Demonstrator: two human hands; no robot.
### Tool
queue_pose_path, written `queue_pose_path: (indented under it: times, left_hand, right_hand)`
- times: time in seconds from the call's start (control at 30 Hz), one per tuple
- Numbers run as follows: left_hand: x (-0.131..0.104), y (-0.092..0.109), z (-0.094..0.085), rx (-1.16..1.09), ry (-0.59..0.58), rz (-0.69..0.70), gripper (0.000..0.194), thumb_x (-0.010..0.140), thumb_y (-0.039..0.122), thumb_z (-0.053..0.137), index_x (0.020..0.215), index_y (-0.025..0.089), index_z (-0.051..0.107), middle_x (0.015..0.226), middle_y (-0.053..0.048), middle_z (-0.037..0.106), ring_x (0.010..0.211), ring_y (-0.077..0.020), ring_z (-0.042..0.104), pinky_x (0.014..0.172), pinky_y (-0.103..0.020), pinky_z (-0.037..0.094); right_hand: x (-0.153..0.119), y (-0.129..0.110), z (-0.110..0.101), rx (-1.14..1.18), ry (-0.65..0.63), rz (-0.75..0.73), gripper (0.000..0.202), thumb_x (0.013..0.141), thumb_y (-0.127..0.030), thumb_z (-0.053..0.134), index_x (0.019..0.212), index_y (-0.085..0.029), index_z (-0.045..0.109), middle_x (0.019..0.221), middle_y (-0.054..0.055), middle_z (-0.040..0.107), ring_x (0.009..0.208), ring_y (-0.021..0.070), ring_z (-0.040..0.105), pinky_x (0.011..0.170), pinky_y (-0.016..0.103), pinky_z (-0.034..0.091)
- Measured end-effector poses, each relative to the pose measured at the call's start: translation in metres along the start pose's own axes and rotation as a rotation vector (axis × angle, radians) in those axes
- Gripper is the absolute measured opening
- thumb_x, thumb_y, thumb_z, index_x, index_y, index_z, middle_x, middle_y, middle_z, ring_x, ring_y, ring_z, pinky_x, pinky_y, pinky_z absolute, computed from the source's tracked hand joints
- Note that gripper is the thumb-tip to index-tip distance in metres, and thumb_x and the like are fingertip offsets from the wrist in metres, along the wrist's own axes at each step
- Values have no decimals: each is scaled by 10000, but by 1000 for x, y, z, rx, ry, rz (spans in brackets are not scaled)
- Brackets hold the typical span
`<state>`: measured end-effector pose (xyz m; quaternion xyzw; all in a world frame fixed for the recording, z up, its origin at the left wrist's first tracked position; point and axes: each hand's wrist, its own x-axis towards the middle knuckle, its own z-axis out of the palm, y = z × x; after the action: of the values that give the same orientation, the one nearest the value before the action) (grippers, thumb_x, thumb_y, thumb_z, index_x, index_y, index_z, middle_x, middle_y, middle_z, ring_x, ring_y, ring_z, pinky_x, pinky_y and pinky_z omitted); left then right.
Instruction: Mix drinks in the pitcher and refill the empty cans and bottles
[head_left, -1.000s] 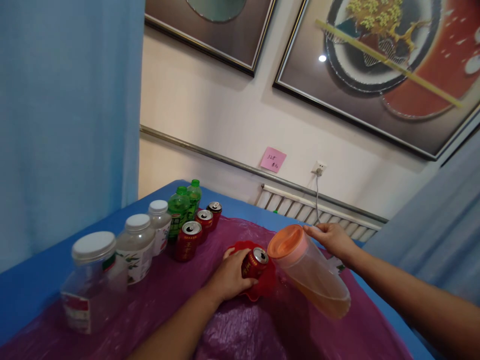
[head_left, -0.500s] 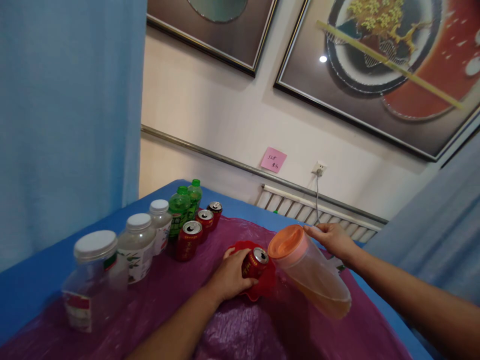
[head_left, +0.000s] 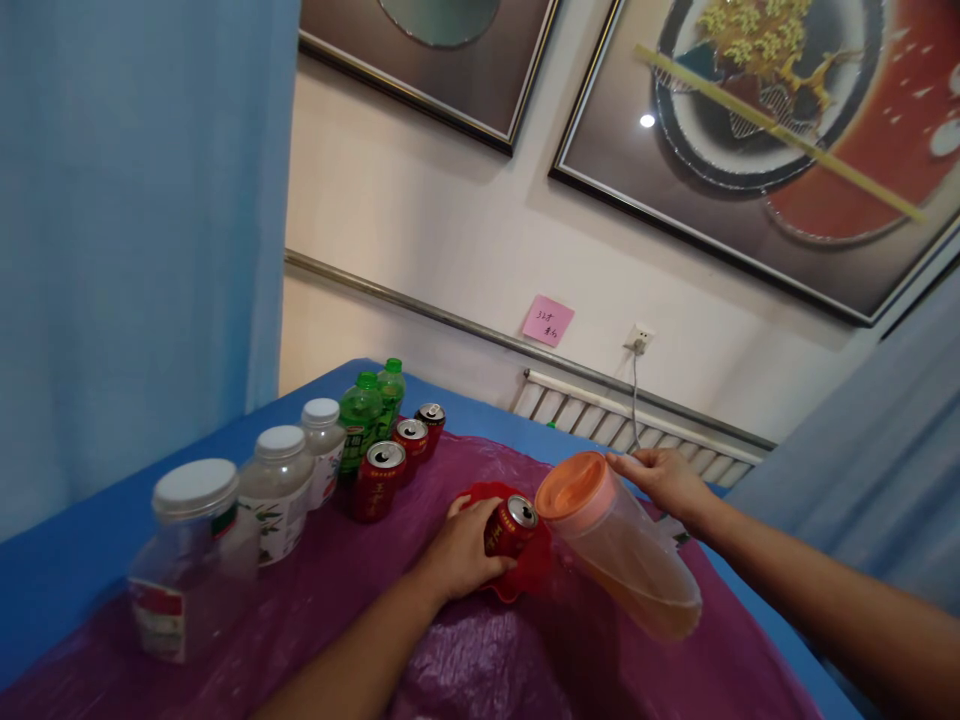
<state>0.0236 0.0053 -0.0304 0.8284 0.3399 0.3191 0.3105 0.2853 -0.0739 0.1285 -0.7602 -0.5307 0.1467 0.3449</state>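
The left hand (head_left: 461, 552) is curled around a red can (head_left: 504, 532), its thumb (head_left: 498, 568) at the near side and its other fingers partly hidden behind; the can is tilted, its open top leaning towards the jug (head_left: 630, 560), above a red dish (head_left: 536, 568); whether can and dish touch, I cannot tell.

The right hand (head_left: 667, 485) is closed at the back of the jug, thumb by the orange lid (head_left: 576, 490), the other fingers mostly out of sight; the jug is tipped, its lid end just beside the can's top, with amber liquid (head_left: 652, 603) lying in its lower part.

Left of the hands stand 3 other cans (head_left: 377, 490) in a row; beside them are 2 green bottles (head_left: 360, 412) and 3 clear jars (head_left: 196, 570) with white lids; a purple plastic sheet (head_left: 480, 650) lies under much of this, over a blue table (head_left: 60, 545); behind are a radiator (head_left: 574, 408), a pink note (head_left: 548, 320) and 2 framed pictures (head_left: 615, 150) on the wall (head_left: 420, 200).
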Motion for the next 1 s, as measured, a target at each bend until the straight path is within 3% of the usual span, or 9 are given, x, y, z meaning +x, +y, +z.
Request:
queue_pose_path:
  times: [0.6, 0.77, 1.0]
  left_hand:
    - [0, 1, -1, -10, 0, 0, 738, 583, 302, 874, 1274, 255, 619, 1323, -73, 689, 1287, -346, 570, 1212, -521, 242]
    - [0, -1, 0, -14, 2, 13, 702, 606, 297, 859, 1266, 272, 619, 1324, -73, 692, 1277, -337, 579, 1220, -526, 218]
    - [1, -6, 4, 5, 37, -26, 707, 606, 276, 850, 1273, 262, 617, 1361, -80, 669, 1308, -356, 549, 1212, -534, 260]
  right_hand:
    - [-5, 1, 3, 7, 0, 34, 561, 686, -687, 658, 504, -264, 338, 442, -75, 272, 393, 94, 295, 361, 239, 248]
    - [-5, 20, 13, 71, 38, -2, 589, 697, -704, 630, 501, -269, 286, 448, -68, 274, 414, 101, 277, 390, 253, 228]
    - [-7, 54, 18, 230, 165, -41, 563, 737, -722, 610, 532, -259, 363, 487, -61, 329, 485, 123, 323, 483, 272, 277]
